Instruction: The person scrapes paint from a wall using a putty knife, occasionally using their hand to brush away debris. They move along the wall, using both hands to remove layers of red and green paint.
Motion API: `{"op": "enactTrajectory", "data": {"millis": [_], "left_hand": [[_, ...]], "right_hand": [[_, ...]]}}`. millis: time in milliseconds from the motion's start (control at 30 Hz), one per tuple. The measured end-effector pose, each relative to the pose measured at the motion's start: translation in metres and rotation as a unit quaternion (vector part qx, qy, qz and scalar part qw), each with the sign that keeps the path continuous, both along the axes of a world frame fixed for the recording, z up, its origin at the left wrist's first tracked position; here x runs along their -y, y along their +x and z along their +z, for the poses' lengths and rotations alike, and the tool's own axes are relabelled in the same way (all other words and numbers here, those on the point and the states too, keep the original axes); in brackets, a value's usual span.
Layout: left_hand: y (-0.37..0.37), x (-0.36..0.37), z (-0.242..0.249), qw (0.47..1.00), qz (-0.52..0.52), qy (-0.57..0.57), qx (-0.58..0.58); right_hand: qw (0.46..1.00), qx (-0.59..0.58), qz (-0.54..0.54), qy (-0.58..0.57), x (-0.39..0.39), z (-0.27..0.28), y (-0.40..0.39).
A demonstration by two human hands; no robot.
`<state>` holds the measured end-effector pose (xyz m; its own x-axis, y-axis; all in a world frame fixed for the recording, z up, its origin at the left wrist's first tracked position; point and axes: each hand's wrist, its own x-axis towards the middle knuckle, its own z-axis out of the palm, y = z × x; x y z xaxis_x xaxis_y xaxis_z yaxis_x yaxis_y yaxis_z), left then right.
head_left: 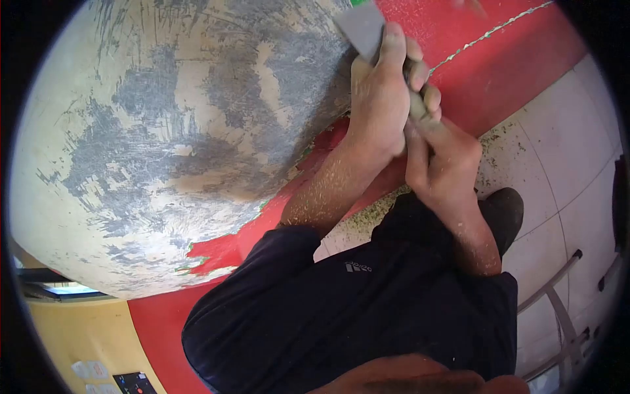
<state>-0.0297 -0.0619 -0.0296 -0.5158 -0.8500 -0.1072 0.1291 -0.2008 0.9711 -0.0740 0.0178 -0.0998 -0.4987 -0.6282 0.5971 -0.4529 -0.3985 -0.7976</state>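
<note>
Shirt (348, 302), 2-handed grip (382, 98) seemingly round scraper (362, 30)

The scraped surface (197, 131) blocks everything leftward, the red wall (518, 79) bars ahead, but open air runs beside the right hand (453, 157), above floor tiles (545, 157), until a metal frame (550, 282) intrudes!

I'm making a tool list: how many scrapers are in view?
1: the scraper, held by the left hand nearer the wide end and the right hand nearer the other. Others may be hidden.
</note>
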Motion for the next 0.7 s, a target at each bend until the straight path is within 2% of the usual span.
{"op": "enactTrajectory", "data": {"millis": [67,200,333,433,500,533,700], "left_hand": [[0.007,-0.009,-0.002,0.999,-0.002,0.032,0.019],[-0.001,-0.007,-0.009,0.999,0.025,0.027,-0.008],[0.002,-0.011,-0.007,0.998,0.026,0.057,-0.028],[-0.008,0.0,-0.002,0.999,0.03,-0.016,-0.012],[-0.008,0.001,-0.007,1.0,0.007,0.009,-0.025],[-0.004,-0.004,-0.011,0.999,0.013,0.022,-0.023],[-0.008,0.007,-0.007,1.0,0.012,-0.018,-0.012]], "right_hand": [[1.0,-0.003,0.009,0.004,-0.012,-0.003,0.004],[0.999,-0.019,-0.004,0.047,-0.009,-0.003,-0.003],[1.0,0.011,0.005,0.01,-0.011,-0.004,0.0],[1.0,-0.013,-0.003,-0.005,-0.006,-0.002,-0.003],[1.0,-0.01,-0.008,-0.024,0.0,-0.005,-0.007],[0.999,0.033,0.012,-0.005,-0.001,-0.008,-0.005],[1.0,-0.012,-0.016,-0.016,0.003,-0.002,-0.007]]}}
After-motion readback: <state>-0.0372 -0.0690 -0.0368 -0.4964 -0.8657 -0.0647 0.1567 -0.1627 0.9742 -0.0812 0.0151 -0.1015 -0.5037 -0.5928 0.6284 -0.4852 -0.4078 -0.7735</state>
